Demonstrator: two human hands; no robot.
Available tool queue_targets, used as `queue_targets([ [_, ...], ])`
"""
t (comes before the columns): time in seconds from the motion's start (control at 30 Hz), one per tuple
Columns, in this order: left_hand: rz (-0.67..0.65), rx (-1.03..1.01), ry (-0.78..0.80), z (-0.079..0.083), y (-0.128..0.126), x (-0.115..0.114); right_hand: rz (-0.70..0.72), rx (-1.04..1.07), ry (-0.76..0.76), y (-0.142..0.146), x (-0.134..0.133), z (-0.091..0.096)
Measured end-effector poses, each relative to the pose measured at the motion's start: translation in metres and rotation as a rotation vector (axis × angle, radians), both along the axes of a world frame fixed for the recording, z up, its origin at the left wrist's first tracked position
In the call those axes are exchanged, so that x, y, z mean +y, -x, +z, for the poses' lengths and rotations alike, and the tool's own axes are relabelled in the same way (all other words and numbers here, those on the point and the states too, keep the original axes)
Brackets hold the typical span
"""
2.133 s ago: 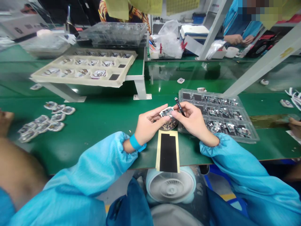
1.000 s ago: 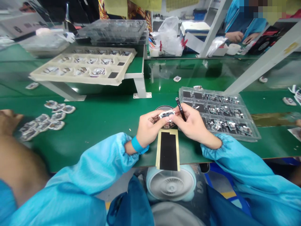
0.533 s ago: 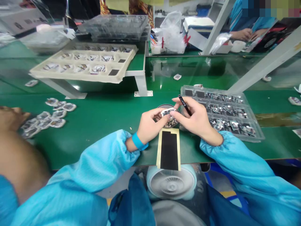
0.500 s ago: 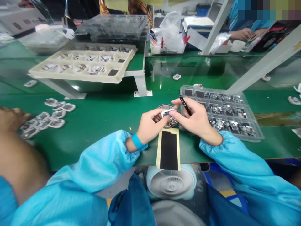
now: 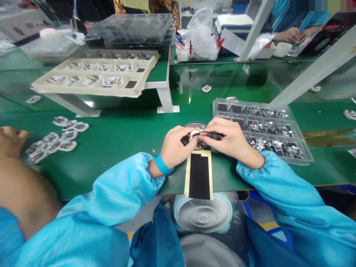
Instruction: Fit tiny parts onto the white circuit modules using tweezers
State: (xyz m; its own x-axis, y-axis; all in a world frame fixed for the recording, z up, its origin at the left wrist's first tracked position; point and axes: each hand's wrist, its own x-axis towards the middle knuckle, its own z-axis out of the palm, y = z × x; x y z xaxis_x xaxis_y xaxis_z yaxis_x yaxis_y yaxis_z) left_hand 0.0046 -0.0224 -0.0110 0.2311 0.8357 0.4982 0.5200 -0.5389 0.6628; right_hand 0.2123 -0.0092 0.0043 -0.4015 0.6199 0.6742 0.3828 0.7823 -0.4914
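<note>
White-rimmed module [image 5: 194,134] up front in the head view, pinched narrow between thumb and fingers of the left hand [image 5: 178,146], tilted a bit, over a round mesh dish [image 5: 191,125] with tiny bits [image 5: 204,145] in it. Right hand [image 5: 232,140] in close from the other side, fingers closed around a thin black tool [image 5: 211,132], pretty much level, tip right at the module. Can't tell if actually touching, too small and blurry. Just this side of the dish, on the green table [image 5: 125,141], a black sheet [image 5: 199,177] on yellow backing [image 5: 187,180], sticking out past the table edge. Over to the right, partly behind the right hand, a clear compartment tray [image 5: 306,155] with circuit bits [image 5: 257,126] and dark squares [image 5: 236,109] in it. Way off left, a cluster of similar modules [image 5: 52,147], with another person's hand [image 5: 12,140] right next to it. Farther back, a cream tray [image 5: 91,91] up on a raised stand [image 5: 164,99], parts [image 5: 112,80] in most pockets
</note>
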Motion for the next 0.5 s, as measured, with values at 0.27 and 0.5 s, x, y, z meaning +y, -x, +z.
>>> queue_targets([
  [0.27, 0.011, 0.064, -0.008, 0.001, 0.001, 0.001, -0.033, -0.198, 0.035, -0.004, -0.002, -0.003],
  [0.5, 0.078, -0.077, 0.095, -0.004, 0.018, 0.023, -0.153, -0.197, 0.085, -0.005, 0.002, 0.000],
])
